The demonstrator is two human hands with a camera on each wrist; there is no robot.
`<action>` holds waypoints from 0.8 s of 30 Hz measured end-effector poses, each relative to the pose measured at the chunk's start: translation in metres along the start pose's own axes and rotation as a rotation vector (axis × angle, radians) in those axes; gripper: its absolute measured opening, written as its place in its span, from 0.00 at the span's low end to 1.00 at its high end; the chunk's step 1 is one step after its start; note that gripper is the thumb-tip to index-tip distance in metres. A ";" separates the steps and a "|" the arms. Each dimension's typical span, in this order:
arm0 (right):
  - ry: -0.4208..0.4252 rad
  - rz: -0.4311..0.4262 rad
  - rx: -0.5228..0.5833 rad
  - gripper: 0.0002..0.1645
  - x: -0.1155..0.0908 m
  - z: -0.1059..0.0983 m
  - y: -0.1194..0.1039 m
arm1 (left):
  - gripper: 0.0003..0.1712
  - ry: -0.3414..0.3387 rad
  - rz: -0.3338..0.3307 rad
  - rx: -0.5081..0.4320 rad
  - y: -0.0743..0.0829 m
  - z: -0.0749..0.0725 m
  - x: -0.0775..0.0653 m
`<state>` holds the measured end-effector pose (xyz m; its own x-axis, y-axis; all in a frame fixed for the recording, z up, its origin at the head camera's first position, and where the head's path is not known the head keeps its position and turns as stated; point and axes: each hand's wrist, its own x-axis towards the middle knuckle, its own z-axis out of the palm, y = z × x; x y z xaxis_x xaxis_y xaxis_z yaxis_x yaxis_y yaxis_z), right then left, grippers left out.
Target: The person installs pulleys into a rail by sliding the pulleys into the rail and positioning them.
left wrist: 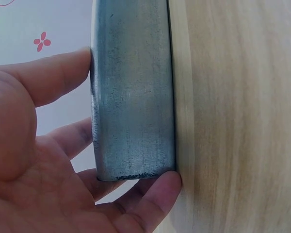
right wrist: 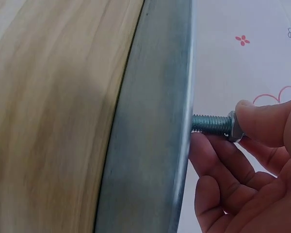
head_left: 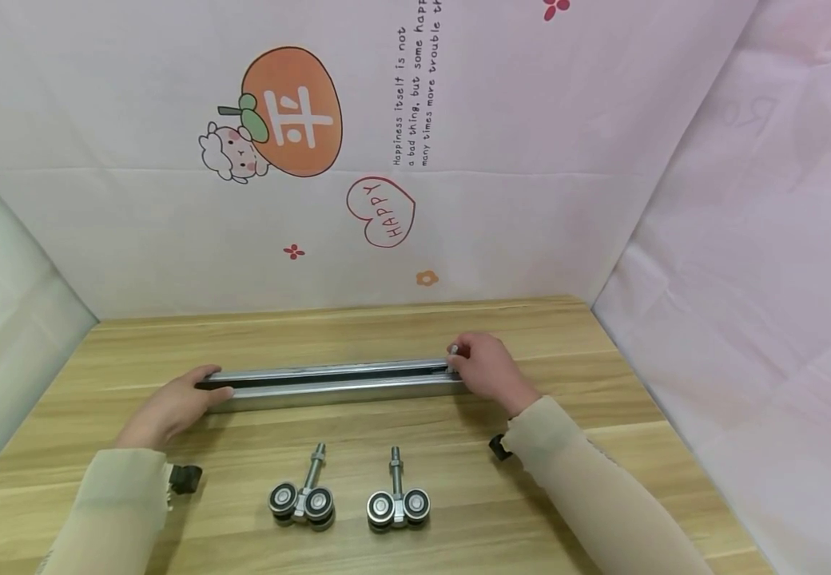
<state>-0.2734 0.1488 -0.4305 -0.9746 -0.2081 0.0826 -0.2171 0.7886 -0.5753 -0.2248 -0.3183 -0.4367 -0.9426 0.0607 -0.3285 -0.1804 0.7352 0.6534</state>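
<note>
A metal channel rail (head_left: pixel 343 393) lies crosswise on the wooden table, its long slot facing up. My left hand (head_left: pixel 180 403) grips the rail's left end, the thumb on the top edge and other fingers around the end face, as the left wrist view shows on the rail (left wrist: pixel 133 97). At the right end, my right hand (head_left: pixel 489 367) pinches a threaded bolt (right wrist: pixel 213 124) by its hex nut (right wrist: pixel 236 127). The bolt stands up out of the slot; its lower part is hidden inside the rail. In front lie two roller trolleys, a left one (head_left: pixel 301 506) and a right one (head_left: pixel 397 508).
The wooden table (head_left: pixel 588 511) meets a printed white cloth backdrop (head_left: pixel 502 231) just behind the rail. More white cloth (head_left: pixel 761 319) hangs along the right side, and another piece (head_left: pixel 5 239) along the left. Both trolleys point their bolts toward the rail.
</note>
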 end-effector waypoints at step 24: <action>-0.055 -0.036 0.041 0.14 0.003 0.017 -0.023 | 0.54 -0.007 -0.013 -0.025 0.000 -0.001 0.002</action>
<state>-0.2702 0.1203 -0.4311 -0.9616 -0.2681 0.0593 -0.2482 0.7561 -0.6055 -0.2267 -0.3190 -0.4369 -0.9380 0.0557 -0.3422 -0.2001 0.7190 0.6656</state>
